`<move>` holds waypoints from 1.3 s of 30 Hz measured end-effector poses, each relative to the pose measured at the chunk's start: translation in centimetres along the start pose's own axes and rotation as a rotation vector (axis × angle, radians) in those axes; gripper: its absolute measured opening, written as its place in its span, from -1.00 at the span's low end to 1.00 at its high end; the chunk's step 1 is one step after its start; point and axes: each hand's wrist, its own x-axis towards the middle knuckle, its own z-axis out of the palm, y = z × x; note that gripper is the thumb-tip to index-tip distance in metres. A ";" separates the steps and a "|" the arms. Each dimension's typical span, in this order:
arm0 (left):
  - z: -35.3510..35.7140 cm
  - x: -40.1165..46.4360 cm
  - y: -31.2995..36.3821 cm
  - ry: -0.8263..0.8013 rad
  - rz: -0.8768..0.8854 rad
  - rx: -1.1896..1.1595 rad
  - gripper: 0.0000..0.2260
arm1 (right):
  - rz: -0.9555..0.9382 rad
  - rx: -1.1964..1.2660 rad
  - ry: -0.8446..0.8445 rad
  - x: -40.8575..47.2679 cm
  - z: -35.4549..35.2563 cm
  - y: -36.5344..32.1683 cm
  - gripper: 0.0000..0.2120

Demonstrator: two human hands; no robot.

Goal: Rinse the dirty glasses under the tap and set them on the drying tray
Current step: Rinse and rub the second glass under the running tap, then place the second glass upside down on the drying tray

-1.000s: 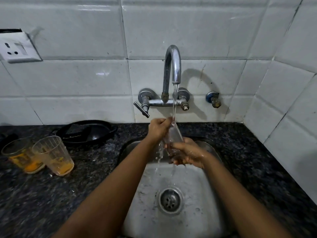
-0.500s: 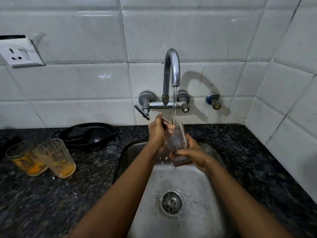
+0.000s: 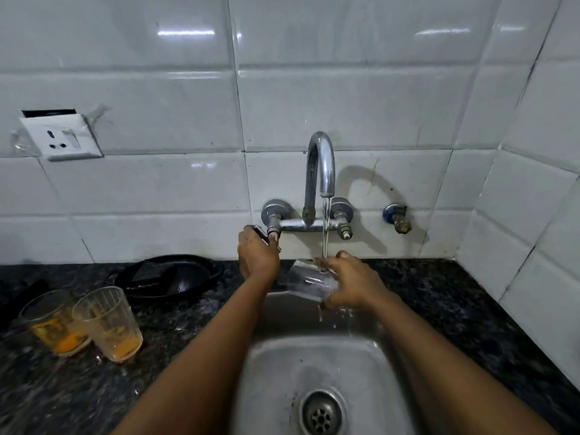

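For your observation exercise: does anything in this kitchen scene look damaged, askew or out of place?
Yes. The wall socket on the left sits crooked, with a dark gap in the tile above it, as if pulled loose. On the counter, two dirty glasses lean against each other, orange residue inside.

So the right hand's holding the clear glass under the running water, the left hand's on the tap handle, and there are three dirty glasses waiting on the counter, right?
Not quite: the head view shows two dirty glasses on the counter, not three. The rest stands: the right hand holds the clear glass under the running water, and the left hand is on the tap handle.
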 end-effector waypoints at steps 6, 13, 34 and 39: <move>0.4 -0.6 0.2 -0.017 0.312 0.375 -0.79 | -0.033 -0.041 0.015 0.8 -0.2 -1.2 -0.42; -2.2 -1.4 -2.8 -0.064 0.289 0.283 -0.68 | -0.060 -0.098 -0.028 -1.1 -0.1 -4.3 -0.40; -43.1 -2.6 -36.9 0.419 -0.382 0.536 -0.69 | -0.690 0.424 0.268 2.7 6.7 -42.4 -0.41; -45.2 0.2 -43.0 0.295 -0.490 0.693 -0.44 | -0.666 0.447 0.220 7.6 14.8 -52.2 -0.45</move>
